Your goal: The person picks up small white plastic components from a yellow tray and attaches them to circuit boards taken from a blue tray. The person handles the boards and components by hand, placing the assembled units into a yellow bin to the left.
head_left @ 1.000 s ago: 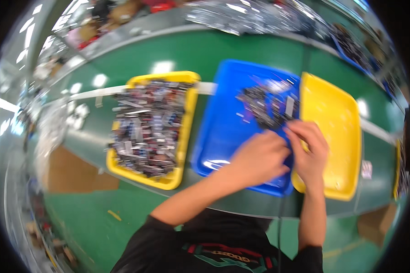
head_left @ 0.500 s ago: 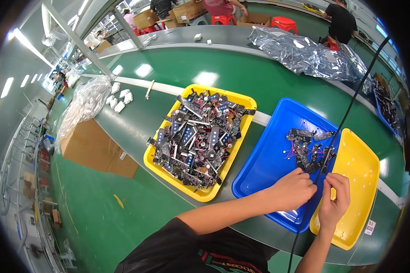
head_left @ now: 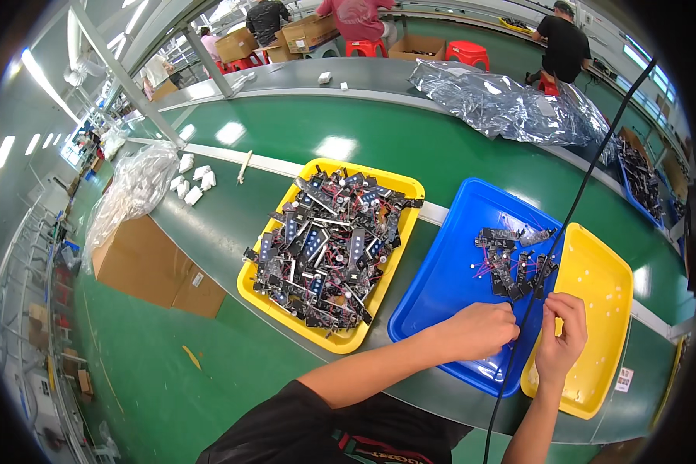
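Note:
My left hand [head_left: 481,331] is over the near part of a blue tray [head_left: 425,301], its fingers curled closed and the fingertips mostly turned from sight. My right hand [head_left: 563,334] is just to its right, where the blue tray meets a yellow tray [head_left: 612,271], with thumb and fingertips pinched together. Whatever either hand grips is too small or hidden to make out. Just beyond the hands, several small black circuit-board assemblies [head_left: 504,271] with thin pink-red wires lie in the blue tray. Small white pieces are scattered in the yellow tray.
A second yellow tray [head_left: 249,290], heaped with similar assemblies, stands left. A black cable [head_left: 576,203] hangs across the blue tray's right side. Silver plastic sheeting [head_left: 510,104] lies across the belt; a cardboard box [head_left: 147,259] stands at far left. Several people sit beyond.
The whole view has shifted slightly, so the trays appear lower and further left. My left hand has drawn a little away from my right; both stay closed.

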Available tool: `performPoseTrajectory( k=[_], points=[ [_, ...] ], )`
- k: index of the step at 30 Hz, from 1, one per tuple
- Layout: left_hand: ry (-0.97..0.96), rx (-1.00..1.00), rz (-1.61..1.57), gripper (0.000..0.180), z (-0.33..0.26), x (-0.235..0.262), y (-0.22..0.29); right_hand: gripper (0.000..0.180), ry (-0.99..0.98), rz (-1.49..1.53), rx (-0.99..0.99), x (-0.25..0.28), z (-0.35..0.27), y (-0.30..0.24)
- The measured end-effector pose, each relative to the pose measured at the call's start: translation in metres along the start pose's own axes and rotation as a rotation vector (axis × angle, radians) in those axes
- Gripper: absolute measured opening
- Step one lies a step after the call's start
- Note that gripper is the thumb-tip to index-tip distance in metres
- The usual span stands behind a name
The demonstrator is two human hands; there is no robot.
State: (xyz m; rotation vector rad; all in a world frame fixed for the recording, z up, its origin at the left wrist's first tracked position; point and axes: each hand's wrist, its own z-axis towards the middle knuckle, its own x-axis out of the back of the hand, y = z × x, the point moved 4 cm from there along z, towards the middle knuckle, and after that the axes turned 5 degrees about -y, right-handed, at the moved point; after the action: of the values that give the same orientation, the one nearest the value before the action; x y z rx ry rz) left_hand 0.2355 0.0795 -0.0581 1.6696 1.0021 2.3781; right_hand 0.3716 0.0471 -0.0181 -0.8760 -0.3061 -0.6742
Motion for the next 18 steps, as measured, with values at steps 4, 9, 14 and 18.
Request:
performPoseTrajectory(
  k=[4, 9, 14, 18],
  points=[
    [0.045, 0.006, -0.023, 0.019, 0.010, -0.003, -0.005, 0.017, -0.001, 0.062, 0.000, 0.011, 0.015, -0.007],
    [0.389, 0.184, -0.471, 0.013, -0.003, 0.045, -0.011, 0.016, -0.101, 0.308, -0.154, 0.014, 0.035, -0.013],
    [0.542, 0.273, -1.089, 0.012, -0.009, 0.048, -0.018, 0.015, -0.055, 0.769, -0.348, -0.005, 0.007, 0.015],
    [0.581, 0.289, -1.120, 0.011, -0.014, 0.046, -0.019, 0.017, -0.044, 0.764, -0.306, -0.011, 0.002, 0.013]
  ],
)
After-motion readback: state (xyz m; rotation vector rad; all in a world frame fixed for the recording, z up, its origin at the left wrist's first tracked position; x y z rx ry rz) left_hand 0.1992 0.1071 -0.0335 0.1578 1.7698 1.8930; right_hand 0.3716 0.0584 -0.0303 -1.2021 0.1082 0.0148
